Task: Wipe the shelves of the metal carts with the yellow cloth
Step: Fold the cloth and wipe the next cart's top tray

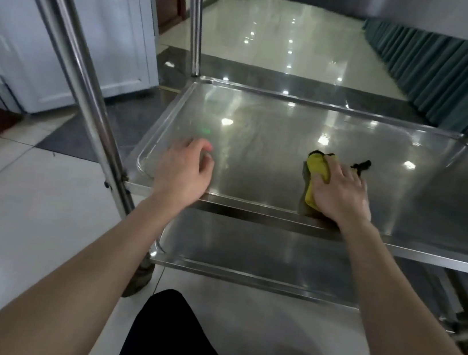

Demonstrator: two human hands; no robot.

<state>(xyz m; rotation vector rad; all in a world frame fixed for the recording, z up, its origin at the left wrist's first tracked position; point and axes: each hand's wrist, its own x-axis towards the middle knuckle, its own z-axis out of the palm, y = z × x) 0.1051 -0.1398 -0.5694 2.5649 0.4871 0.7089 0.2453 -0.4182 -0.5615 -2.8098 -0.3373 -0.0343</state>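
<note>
Right hand (342,192), fingers spread, presses one yellow cloth (316,171) onto the middle shelf (264,127) of three (left hand (183,167) loosely curled).

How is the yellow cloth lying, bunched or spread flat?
Bunched: the yellow cloth is wadded under the right hand on the metal shelf.

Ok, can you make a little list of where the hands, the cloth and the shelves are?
left hand: over the middle shelf, left side, fingers loosely curled, holding nothing
right hand: pressing on the yellow cloth
yellow cloth: bunched on the middle shelf, near its front edge
lower shelf: shiny metal, below the middle shelf
</note>
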